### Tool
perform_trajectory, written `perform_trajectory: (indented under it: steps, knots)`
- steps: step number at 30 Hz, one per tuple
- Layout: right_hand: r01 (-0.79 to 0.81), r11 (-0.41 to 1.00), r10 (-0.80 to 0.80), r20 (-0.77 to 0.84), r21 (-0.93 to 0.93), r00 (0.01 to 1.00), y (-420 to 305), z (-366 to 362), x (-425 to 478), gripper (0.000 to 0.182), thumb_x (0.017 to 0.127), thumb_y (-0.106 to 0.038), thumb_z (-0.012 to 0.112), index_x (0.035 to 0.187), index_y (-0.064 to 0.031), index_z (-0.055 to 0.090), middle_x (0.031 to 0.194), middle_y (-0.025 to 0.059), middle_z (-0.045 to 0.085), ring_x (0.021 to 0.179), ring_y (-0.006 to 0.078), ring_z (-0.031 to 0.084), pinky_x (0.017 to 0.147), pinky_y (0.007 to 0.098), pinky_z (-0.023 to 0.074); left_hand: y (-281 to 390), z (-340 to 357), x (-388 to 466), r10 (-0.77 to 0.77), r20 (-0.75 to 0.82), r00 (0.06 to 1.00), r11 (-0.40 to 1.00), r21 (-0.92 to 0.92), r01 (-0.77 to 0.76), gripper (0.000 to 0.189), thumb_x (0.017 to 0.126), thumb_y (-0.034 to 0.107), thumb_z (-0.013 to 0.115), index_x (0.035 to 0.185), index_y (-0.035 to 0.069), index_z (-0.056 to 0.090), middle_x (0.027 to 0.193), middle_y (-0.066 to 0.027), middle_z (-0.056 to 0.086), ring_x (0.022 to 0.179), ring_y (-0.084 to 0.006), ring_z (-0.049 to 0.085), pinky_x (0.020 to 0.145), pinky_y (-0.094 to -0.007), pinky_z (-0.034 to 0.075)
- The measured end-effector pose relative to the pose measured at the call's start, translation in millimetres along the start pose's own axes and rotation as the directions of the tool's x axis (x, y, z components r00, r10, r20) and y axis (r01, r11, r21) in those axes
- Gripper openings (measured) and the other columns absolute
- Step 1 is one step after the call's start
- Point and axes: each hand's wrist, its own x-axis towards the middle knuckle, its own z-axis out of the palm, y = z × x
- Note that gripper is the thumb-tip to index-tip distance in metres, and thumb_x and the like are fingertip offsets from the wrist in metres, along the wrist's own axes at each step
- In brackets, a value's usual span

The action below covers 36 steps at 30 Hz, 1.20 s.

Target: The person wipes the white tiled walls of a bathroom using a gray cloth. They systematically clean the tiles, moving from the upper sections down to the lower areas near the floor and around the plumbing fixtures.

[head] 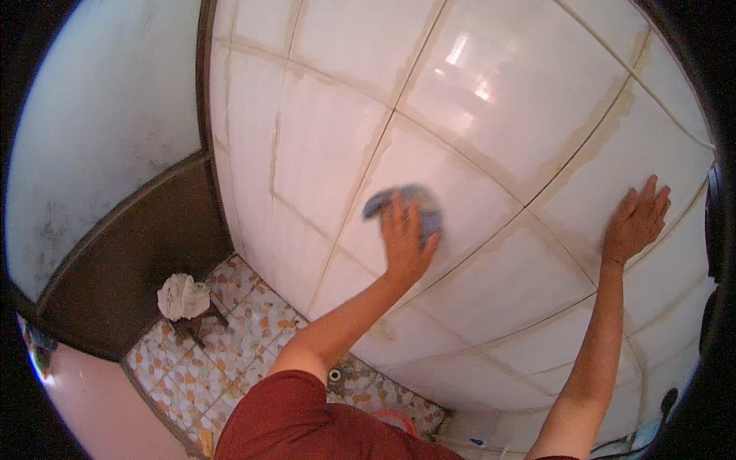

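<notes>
My left hand [407, 238] presses a blue-grey cloth [431, 215] flat against the white tiled wall [460, 144]; hand and cloth are slightly blurred. Farther right, my right hand [637, 221] rests on the tiles with its fingers a little apart and nothing in it. Brownish stains run along the grout lines between the tiles, around both hands.
On the pebble-patterned floor [236, 345] at the lower left stands a small dark stool [198, 328] topped by a crumpled pale cloth [183, 296]. A dark brown panel [144, 241] is behind it. A cable [609, 52] crosses the wall's upper right. Part of a reddish rim [399, 420] shows beside my shirt.
</notes>
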Motion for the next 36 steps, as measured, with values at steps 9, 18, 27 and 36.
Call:
perform_trajectory:
  steps: [9, 18, 27, 36]
  knots:
    - [0.190, 0.982, -0.190, -0.010, -0.016, 0.982, 9, 5, 6, 0.040, 0.094, -0.029, 0.043, 0.127, -0.0077, 0.050, 0.127, 0.0238, 0.047, 0.119, 0.0369, 0.043, 0.103, 0.0434, 0.0303, 40, -1, 73, 0.245, -0.153, 0.957, 0.968, -0.024, -0.252, 0.077, 0.070, 0.030, 0.068, 0.135, 0.006, 0.035, 0.146, -0.0247, 0.017, 0.128, -0.0496, 0.021, 0.101, -0.0597, 0.019]
    - [0.288, 0.953, -0.284, 0.059, -0.095, 0.957, 51, 23, 4, 0.039, 0.095, -0.028, 0.041, 0.123, -0.0035, 0.052, 0.127, 0.0102, 0.053, 0.120, 0.0333, 0.045, 0.103, 0.0428, 0.0311, -77, 35, -103, -0.442, -0.174, 0.880, 0.896, -0.120, 0.427, 0.072, 0.082, 0.025, 0.058, 0.138, -0.004, 0.022, 0.145, -0.0283, 0.014, 0.135, -0.0410, 0.014, 0.109, -0.0479, 0.012]
    - [0.303, 0.933, -0.293, 0.081, -0.192, 0.953, 40, 27, 1, 0.039, 0.095, -0.030, 0.041, 0.123, -0.0052, 0.052, 0.125, 0.0099, 0.054, 0.118, 0.0327, 0.046, 0.103, 0.0416, 0.0315, -84, 82, -117, -0.721, -0.118, 0.683, 0.662, -0.410, 0.628, 0.069, 0.090, 0.029, 0.050, 0.138, -0.009, 0.018, 0.146, -0.0267, 0.011, 0.136, -0.0368, 0.011, 0.111, -0.0403, 0.007]
    - [0.391, 0.900, -0.387, 0.059, -0.191, 0.920, 61, 31, 2, 0.036, 0.095, -0.029, 0.042, 0.121, -0.0071, 0.054, 0.125, 0.0091, 0.055, 0.115, 0.0338, 0.049, 0.100, 0.0421, 0.0359, 16, 14, -5, -0.185, -0.168, 0.968, 0.979, -0.116, 0.167, 0.069, 0.086, 0.029, 0.052, 0.140, -0.001, 0.022, 0.146, -0.0282, 0.010, 0.134, -0.0437, 0.012, 0.109, -0.0494, 0.010]
